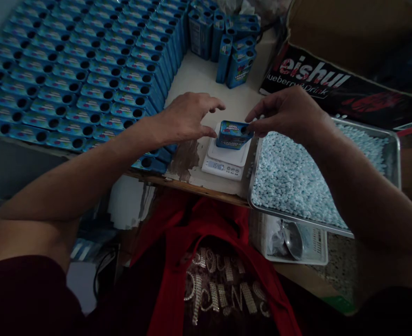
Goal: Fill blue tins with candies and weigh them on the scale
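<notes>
A small blue candy tin (232, 135) stands upright on a white digital scale (223, 164), whose display shows digits. The tin has a dark round hole in its top, near the right end. My left hand (188, 116) hovers just left of the tin, thumb and fingers apart, holding nothing. At the tin's right end, by the hole, my right hand (283, 112) has its thumb and fingers pinched together. Whatever is between those fingertips is hidden. Under my right forearm lies a metal tray (395, 154) full of pale blue candies (297, 177).
Rows of blue tins (80, 79) fill the left of the table, and several more tins (239, 60) stand at the back. A black cardboard box (332, 79) is behind the tray. Below the table edge, a white basket (321, 247) holds a metal scoop (293, 239).
</notes>
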Demonstrator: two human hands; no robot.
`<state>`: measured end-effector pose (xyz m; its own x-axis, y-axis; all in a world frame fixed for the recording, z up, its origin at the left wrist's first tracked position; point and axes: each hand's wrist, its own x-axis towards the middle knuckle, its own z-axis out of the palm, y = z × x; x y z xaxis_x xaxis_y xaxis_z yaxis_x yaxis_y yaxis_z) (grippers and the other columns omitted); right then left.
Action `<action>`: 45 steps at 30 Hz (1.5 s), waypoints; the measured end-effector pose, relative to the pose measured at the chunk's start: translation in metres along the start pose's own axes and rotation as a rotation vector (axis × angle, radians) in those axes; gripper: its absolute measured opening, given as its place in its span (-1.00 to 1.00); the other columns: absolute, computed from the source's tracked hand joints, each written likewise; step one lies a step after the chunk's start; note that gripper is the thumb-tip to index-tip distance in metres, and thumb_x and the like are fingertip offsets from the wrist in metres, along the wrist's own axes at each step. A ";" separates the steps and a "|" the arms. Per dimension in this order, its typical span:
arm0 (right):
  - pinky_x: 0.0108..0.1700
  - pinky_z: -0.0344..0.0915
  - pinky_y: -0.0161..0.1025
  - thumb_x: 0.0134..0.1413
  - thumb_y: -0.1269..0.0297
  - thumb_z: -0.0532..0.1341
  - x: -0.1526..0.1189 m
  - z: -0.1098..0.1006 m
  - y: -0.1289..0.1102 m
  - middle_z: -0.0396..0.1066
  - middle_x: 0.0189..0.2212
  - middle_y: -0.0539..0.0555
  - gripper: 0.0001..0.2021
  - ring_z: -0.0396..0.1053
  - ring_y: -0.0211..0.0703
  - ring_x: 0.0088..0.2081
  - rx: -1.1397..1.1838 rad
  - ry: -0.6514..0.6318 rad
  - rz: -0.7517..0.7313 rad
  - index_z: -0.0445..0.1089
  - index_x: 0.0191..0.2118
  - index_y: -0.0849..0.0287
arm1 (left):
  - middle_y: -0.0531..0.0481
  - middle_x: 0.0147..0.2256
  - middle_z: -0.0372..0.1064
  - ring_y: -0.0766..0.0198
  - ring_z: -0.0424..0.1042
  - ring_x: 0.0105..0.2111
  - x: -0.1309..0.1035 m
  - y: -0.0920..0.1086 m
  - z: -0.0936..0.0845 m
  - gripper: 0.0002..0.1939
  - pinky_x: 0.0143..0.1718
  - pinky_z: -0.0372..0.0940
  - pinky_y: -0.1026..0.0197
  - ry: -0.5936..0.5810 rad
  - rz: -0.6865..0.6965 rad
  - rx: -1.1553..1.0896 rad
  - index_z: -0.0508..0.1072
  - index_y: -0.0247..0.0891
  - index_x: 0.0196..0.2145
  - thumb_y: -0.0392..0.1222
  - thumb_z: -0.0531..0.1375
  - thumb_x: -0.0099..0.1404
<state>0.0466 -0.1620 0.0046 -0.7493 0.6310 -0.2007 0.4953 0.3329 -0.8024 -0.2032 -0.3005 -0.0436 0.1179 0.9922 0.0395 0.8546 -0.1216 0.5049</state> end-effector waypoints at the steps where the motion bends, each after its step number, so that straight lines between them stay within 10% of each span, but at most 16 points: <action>1: -0.43 0.29 -0.33 0.03 0.62 0.55 -0.002 0.001 -0.004 0.52 -0.61 -0.05 -0.82 0.44 -0.27 -0.53 -0.025 0.010 0.017 0.74 -0.33 0.18 | -0.24 0.30 0.60 -0.25 0.58 0.23 0.001 0.000 0.000 -0.26 0.31 0.42 -0.16 -0.002 -0.001 0.003 0.55 -0.13 0.40 0.15 0.47 0.36; 8: -0.34 0.38 -0.18 0.18 0.45 0.55 -0.012 -0.029 0.008 0.58 -0.52 0.04 -0.91 0.49 -0.17 -0.47 -0.200 -0.067 0.061 0.77 -0.20 0.17 | -0.24 0.34 0.57 -0.25 0.55 0.33 0.027 0.008 0.026 -0.19 0.34 0.41 -0.10 0.015 0.087 -0.018 0.52 -0.18 0.41 0.07 0.52 0.28; 12: -0.18 0.48 0.00 -0.19 0.37 0.74 -0.020 -0.053 0.063 0.61 -0.42 0.03 -0.68 0.58 0.09 -0.32 -0.689 -0.168 0.005 0.76 -0.28 -0.06 | -0.24 0.27 0.66 -0.11 0.64 0.26 0.044 0.023 0.040 -0.41 0.31 0.47 0.00 -0.031 0.234 -0.087 0.62 -0.26 0.32 -0.17 0.42 0.35; 16: -0.15 0.38 -0.04 0.02 0.28 0.68 -0.009 -0.054 0.090 0.60 -0.43 0.09 -0.84 0.60 0.10 -0.28 -0.788 0.054 -0.004 0.75 -0.31 0.06 | -0.22 0.14 0.73 -0.08 0.72 0.13 0.034 0.011 0.013 -0.49 0.18 0.55 0.01 -0.047 0.183 -0.077 0.67 -0.26 0.24 -0.21 0.37 0.36; 21: 0.09 0.45 0.06 0.40 0.32 0.33 0.061 -0.041 0.060 0.73 -0.21 0.25 -0.81 0.68 0.26 -0.04 -0.680 0.268 -0.093 0.75 -0.09 0.18 | -0.10 0.04 0.76 -0.10 0.71 0.02 -0.008 -0.046 -0.031 -0.51 0.12 0.60 -0.15 -0.022 0.021 -0.101 0.72 -0.13 0.15 0.14 0.36 0.39; 26: 0.05 0.54 -0.05 0.42 0.10 0.41 0.125 0.010 0.028 0.65 -0.27 0.15 -0.83 0.64 0.07 -0.14 -0.176 0.300 -0.127 0.58 -0.12 0.08 | -0.15 0.14 0.72 -0.09 0.68 0.11 -0.025 -0.067 -0.034 -0.53 0.20 0.60 -0.18 0.185 -0.017 -0.063 0.68 -0.13 0.20 0.00 0.29 0.41; 33: -0.01 0.69 0.03 0.40 -0.46 0.32 0.077 0.087 -0.001 0.62 -0.28 0.09 -0.43 0.68 0.08 -0.12 0.912 -0.075 0.150 0.46 -0.12 0.02 | -0.16 0.09 0.60 -0.20 0.52 0.19 0.010 -0.020 -0.030 -0.54 0.26 0.50 -0.36 0.155 0.210 0.346 0.61 -0.11 0.27 -0.22 0.21 0.46; 45: 0.17 0.72 -0.14 0.43 0.56 0.22 0.036 0.088 0.014 0.63 -0.26 0.09 -0.82 0.64 -0.13 -0.15 1.360 0.119 0.340 0.50 -0.11 0.15 | -0.05 0.08 0.64 -0.06 0.56 0.14 0.033 -0.019 0.001 -0.57 0.23 0.50 -0.16 0.207 0.076 0.094 0.68 -0.09 0.21 -0.07 0.34 0.43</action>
<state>-0.0126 -0.1963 -0.0634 -0.6056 0.6201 -0.4986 -0.2153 -0.7310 -0.6476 -0.2148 -0.2657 -0.0531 0.0855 0.9632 0.2547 0.8918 -0.1880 0.4115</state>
